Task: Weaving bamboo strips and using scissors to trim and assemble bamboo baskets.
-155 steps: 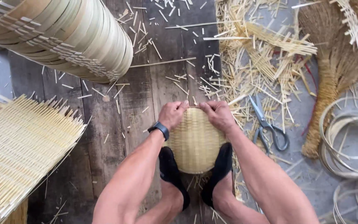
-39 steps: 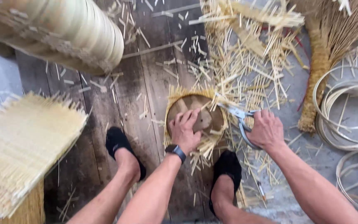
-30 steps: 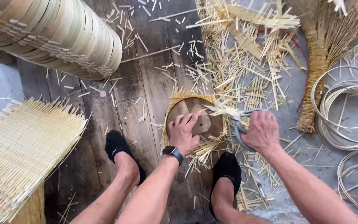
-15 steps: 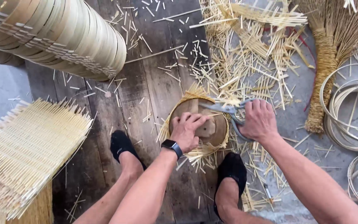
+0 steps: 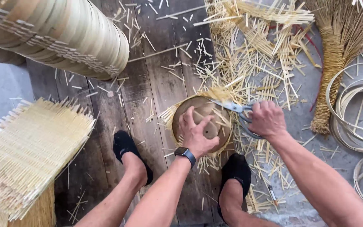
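A round brown wooden disc (image 5: 202,122) sat pressed into a small round woven bamboo mat (image 5: 221,145) on the dark wooden plank floor (image 5: 148,96), between the person's two feet in black socks; frayed strip ends (image 5: 217,93) stuck out past the disc's far rim; the left hand (image 5: 198,134) lay spread flat on the disc, fingers open, pinning it down; the right hand (image 5: 266,119) was closed around the handles of grey metal scissors (image 5: 236,110), whose blades reached the far right rim and looked partly parted; the left fingertips lay close to the blades, so a slip could likely have nicked them; if the disc had shifted under the palm, the cut might have run crooked into the weave; loose cut bamboo slivers (image 5: 253,63) littered the floor beyond, sharp underfoot; a stack of pale bamboo hoops (image 5: 64,38) lay upper left, a square woven bamboo sheet (image 5: 26,147) at left, a straw broom (image 5: 337,54) and coiled bamboo rings (image 5: 353,109) at right.
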